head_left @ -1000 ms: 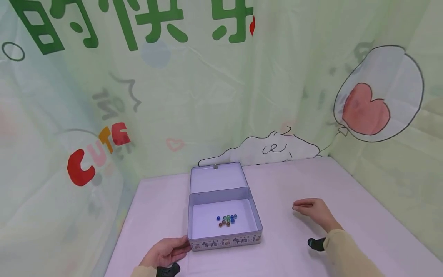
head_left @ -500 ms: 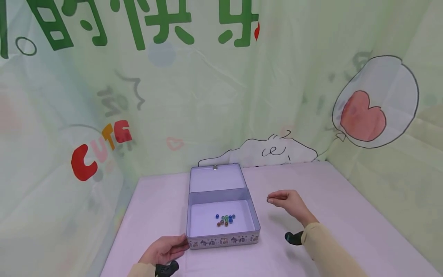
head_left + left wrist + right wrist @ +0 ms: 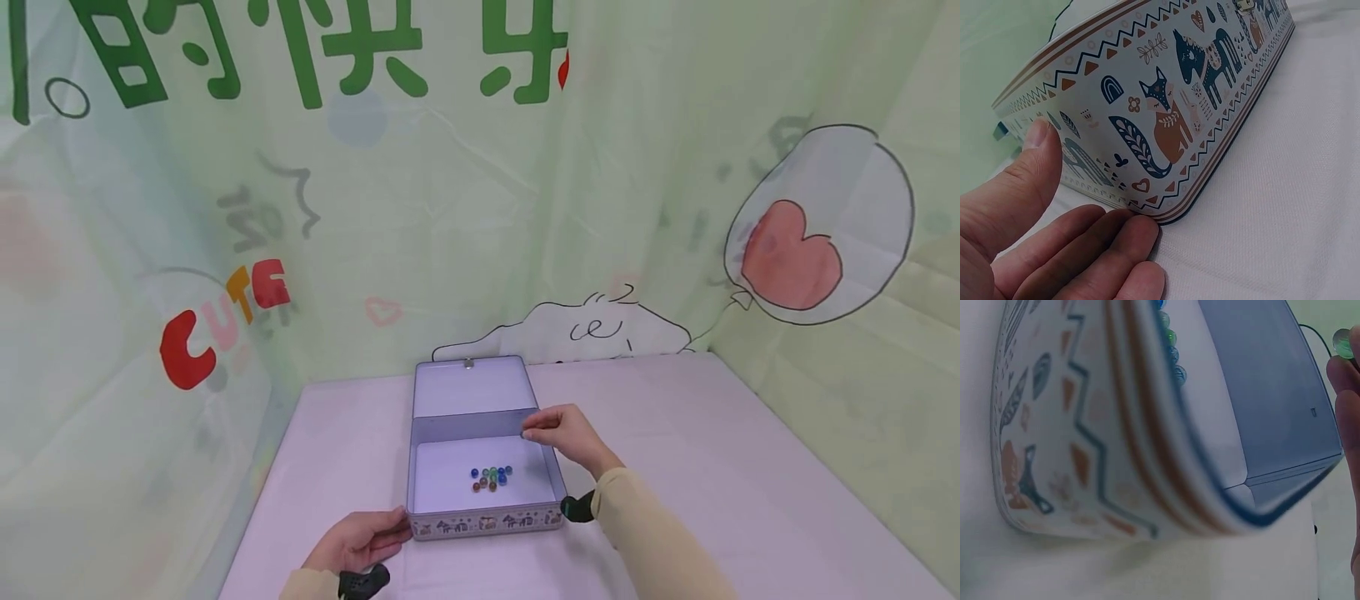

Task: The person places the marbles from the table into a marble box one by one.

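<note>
An open tin box with an animal-patterned outside stands on the table. Several glass marbles, blue, green and brown, lie together on its floor. My left hand rests against the box's front left corner, thumb along the side and fingers extended at the bottom edge in the left wrist view. Above the right rim of the box, towards its back, is my right hand. Its thumb and fingertips pinch a clear green marble, seen best in the right wrist view; much of this hand lies outside that view.
The hinged lid is tipped back behind the box, with a small metal clasp at its far edge. A pale cloth covers the table. Printed curtains enclose the back and sides.
My right hand has moved left, from over the table at the right to above the box's right rim, with the marble pinched. The left hand stays at the corner.
</note>
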Demonstrator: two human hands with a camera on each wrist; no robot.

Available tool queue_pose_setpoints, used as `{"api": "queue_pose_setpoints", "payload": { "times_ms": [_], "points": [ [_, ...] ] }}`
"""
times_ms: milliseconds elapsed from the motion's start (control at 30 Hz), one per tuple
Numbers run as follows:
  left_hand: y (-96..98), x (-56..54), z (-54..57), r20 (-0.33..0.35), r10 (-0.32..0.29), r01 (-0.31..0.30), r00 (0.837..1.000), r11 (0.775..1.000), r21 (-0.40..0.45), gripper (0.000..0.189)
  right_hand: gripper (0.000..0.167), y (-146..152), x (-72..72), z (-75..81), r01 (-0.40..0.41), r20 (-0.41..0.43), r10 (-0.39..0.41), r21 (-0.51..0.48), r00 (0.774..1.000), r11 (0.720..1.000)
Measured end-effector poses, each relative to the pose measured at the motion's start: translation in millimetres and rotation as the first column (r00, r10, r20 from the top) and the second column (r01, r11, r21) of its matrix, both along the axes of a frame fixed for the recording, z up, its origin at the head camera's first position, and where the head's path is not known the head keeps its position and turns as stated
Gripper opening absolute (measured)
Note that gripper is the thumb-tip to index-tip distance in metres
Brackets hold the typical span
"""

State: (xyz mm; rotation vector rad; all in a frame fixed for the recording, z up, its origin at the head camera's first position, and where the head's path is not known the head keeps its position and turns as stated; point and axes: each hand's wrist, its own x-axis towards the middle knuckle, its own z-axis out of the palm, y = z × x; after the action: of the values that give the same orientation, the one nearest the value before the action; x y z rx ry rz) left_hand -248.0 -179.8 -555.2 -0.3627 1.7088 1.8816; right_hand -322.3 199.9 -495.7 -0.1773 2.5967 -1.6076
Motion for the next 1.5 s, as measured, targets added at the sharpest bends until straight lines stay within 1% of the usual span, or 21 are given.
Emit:
{"api": "queue_pose_setpoints", "payload": {
  "times_ms": [167,367,633,733,867,1033,1233,1367,1433,1500],
  "points": [
    [2.1,-0.6,-2.2,-0.002,-0.009,0.009,1.0,1.0,0.014,0.035,0.025,0.7,4.4,2.0,-0.007,0.004,0.007,0.017,1.0,1.0],
    [4.2,-0.8,-4.3,-0.002,-0.017,0.017,1.0,1.0,0.023,0.032,0.023,3.6,7.2,4.9,0.006,0.008,-0.006,0.025,1.0,1.0],
    [3.7,0.1,-3.1,-0.005,-0.022,0.022,1.0,0.999,0.024,0.034,0.021,3.0,4.4,1.9,0.023,0.017,-0.024,0.032,1.0,0.999],
    [2.2,0.8,-3.2,-0.004,-0.021,0.021,1.0,0.999,0.026,0.034,0.022,2.0,2.9,1.6,0.014,0.016,-0.015,0.031,1.0,0.999],
    [0.3,0.9,-4.6,0.003,-0.02,0.02,1.0,0.999,0.03,0.032,0.023,-0.6,3.8,5.2,-0.007,0.008,0.006,0.028,1.0,1.0],
    [-1.0,0.8,-3.8,0.006,-0.018,0.018,1.0,1.0,0.025,0.032,0.021,-3.8,4.0,7.4,0.007,0.025,-0.008,0.008,1.0,1.0],
    [-1.2,0.0,-0.8,0.006,-0.006,0.006,1.0,1.0,0.016,0.034,0.021,-5.9,4.6,9.3,0.011,0.019,-0.012,0.013,1.0,1.0],
    [-2.9,-2.8,1.9,0.011,0.022,-0.022,1.0,1.0,-0.021,0.04,0.02,-5.4,6.9,14.2,0.008,0.009,-0.008,0.023,1.0,1.0],
    [-4.3,-5.8,6.1,0.008,0.046,-0.045,0.999,0.997,-0.059,0.043,0.019,-3.4,8.8,18.4,0.007,0.009,-0.007,0.026,1.0,1.0],
    [-5.2,-9.9,13.5,-0.025,0.062,-0.064,0.998,0.99,-0.123,0.047,0.019,1.0,10.6,24.0,0.006,0.008,-0.006,0.031,1.0,0.999]
  ]
}}
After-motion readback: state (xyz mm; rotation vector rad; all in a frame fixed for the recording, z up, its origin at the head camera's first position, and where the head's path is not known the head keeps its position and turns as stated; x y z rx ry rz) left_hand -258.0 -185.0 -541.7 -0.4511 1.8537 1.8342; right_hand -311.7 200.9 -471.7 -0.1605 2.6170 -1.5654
